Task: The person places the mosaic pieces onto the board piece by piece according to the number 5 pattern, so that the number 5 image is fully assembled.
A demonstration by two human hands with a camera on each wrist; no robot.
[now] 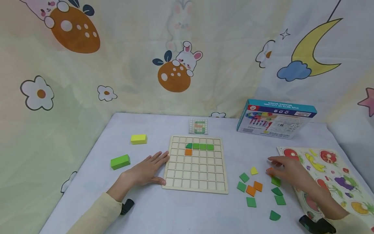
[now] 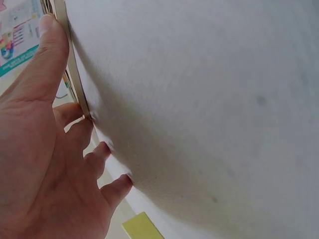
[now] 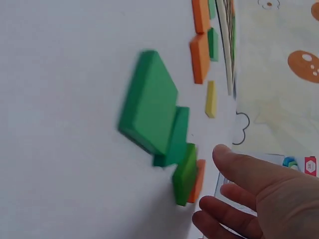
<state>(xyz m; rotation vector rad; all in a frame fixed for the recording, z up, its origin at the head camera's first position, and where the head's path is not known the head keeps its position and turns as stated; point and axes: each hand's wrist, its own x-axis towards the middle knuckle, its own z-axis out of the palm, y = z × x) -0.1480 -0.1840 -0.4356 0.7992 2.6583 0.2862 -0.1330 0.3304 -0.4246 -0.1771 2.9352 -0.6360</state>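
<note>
Board (image 1: 195, 175) at our left hand (image 1: 145, 170), tiles (image 1: 251, 202) near our right hand (image 1: 292, 170).
We spread left fingers against the board's edge; right thumb and fingers stand apart beside an orange tile (image 3: 199, 180).

A green block (image 1: 120, 162) lies left of the left hand (image 1: 147, 170), with a yellow block (image 1: 138, 139) farther forward. Beyond the right hand (image 1: 292, 169) stands a teal-topped box (image 1: 276, 120); to that hand's right lies a fruit-picture board (image 1: 331, 169). Beyond both hands hangs a rabbit-print curtain (image 1: 131, 65).

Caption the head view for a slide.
Left grip against a partly filled wooden grid board, right grip beside scattered coloured tiles.
</note>
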